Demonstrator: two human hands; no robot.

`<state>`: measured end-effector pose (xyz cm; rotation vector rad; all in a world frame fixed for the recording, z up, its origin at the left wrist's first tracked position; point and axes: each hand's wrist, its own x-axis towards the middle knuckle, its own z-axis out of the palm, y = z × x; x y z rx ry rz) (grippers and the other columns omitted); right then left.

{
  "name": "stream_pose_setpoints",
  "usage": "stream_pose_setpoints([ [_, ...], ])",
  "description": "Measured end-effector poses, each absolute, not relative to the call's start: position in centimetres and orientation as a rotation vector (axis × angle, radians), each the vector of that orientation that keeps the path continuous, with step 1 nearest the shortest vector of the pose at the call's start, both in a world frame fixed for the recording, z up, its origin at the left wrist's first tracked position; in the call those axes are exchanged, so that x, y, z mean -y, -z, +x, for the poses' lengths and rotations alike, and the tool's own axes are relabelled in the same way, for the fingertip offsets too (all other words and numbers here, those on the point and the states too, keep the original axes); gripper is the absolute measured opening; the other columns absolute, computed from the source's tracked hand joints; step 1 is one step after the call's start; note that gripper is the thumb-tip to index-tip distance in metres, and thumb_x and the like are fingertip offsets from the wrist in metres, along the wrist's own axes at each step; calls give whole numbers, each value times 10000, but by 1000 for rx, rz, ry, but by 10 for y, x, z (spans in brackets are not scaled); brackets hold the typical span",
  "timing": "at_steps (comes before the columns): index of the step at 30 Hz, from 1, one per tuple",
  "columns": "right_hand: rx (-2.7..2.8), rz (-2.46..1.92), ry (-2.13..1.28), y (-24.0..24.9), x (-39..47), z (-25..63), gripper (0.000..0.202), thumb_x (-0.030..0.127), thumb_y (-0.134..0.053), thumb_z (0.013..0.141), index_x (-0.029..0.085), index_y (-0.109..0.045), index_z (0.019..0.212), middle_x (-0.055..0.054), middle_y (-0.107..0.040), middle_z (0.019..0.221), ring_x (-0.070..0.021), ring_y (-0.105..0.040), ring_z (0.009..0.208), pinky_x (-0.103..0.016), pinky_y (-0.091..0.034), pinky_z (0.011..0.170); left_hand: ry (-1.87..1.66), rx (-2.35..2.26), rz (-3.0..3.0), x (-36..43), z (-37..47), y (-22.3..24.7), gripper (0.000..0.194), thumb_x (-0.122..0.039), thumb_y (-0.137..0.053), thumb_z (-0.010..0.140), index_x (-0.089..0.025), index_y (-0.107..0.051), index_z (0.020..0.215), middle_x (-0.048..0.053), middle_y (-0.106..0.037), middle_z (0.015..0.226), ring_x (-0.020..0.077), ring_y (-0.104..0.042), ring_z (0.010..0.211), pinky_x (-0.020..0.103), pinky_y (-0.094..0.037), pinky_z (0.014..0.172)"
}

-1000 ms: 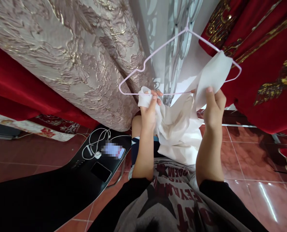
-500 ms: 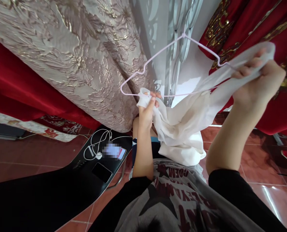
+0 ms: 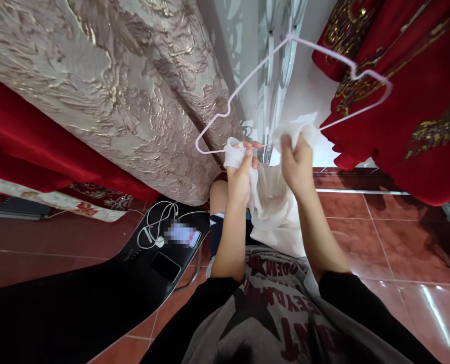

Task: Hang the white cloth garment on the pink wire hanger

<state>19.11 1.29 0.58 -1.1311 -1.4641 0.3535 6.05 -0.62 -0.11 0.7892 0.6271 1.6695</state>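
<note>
A pale pink clothes hanger (image 3: 253, 65) hangs in front of me, its hook end running out at the top against the grey metalwork. My left hand (image 3: 242, 174) is closed on one end of a sheer white cloth (image 3: 268, 199) at the hanger's bottom bar, left of the middle. Bunched cloth is gripped in my right hand (image 3: 297, 159) at the right part of the same bar. Between the hands the cloth sags over the bar and down to my lap. The right shoulder of the hanger is bare.
Embossed beige fabric (image 3: 145, 96) and red velvet (image 3: 39, 141) hang on the left; red fabric with gold sequins (image 3: 418, 101) hangs on the right. On a black seat (image 3: 96, 298) lie a dark phone (image 3: 165, 268), a lit phone (image 3: 183, 235) and a white cable (image 3: 149, 222). The floor is red tile.
My right hand has come inward and left from the hanger's right end, bringing the stretched cloth together near the bar's middle. The left hand keeps its grip, shifted slightly right.
</note>
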Motion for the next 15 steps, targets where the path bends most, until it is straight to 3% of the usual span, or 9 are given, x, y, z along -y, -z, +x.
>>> stream_pose_setpoints([
  [6, 1478, -1158, -269, 1, -12, 198, 401, 551, -414, 1022, 200, -591, 942, -53, -637, 898, -169, -596, 875, -370, -518, 855, -1569, -847, 825, 30, 29, -17, 136, -292, -747, 856, -197, -727, 952, 78, -757, 1106, 98, -511, 624, 252, -503, 629],
  [12, 1493, -1154, -247, 2, -4, 207, 381, 524, -435, 1020, 192, -614, 964, -64, -652, 936, -175, -614, 903, -368, -520, 843, -1537, -1082, 1024, 36, -43, -25, 111, -173, -776, 770, -200, -773, 878, 10, -671, 659, 135, -574, 571, 296, -499, 572],
  [15, 1488, -1140, -246, 5, 2, 202, 372, 514, -429, 1024, 195, -614, 983, -71, -653, 957, -185, -620, 926, -377, -524, 850, -1704, -1123, 1059, 24, -68, -38, 173, -106, -728, 821, -248, -758, 915, -15, -655, 614, 178, -670, 661, 335, -524, 610],
])
